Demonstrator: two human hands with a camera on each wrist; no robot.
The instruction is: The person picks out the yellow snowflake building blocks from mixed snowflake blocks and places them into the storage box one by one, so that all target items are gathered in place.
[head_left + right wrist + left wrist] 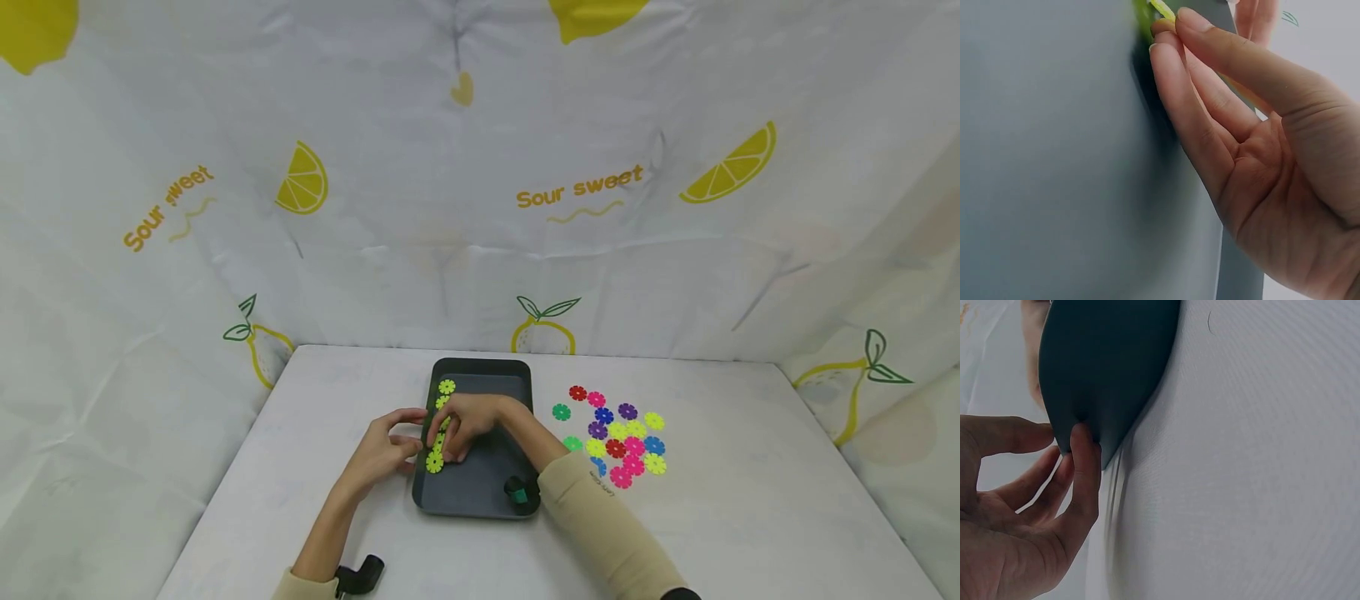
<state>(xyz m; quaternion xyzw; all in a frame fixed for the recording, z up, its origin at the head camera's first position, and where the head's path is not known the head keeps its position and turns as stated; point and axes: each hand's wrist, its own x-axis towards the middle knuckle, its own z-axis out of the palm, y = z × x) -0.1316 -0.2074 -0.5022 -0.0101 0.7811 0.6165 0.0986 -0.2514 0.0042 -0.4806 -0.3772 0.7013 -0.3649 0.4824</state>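
A dark grey rectangular tray lies on the white table, with a column of yellow-green notched plastic discs along its left side. My left hand is at the tray's left edge; in the left wrist view its thumb and fingers pinch the rim. Reaching over the tray from the right, my right hand covers the middle of the column. Its thumb and fingertips pinch a yellow disc, seen nearly edge-on in the right wrist view.
Right of the tray, several loose notched discs in pink, red, blue, purple, green and yellow are spread on the table. A small black piece with a green face shows by the right cuff, over the tray's near right corner. A lemon-print cloth hangs behind.
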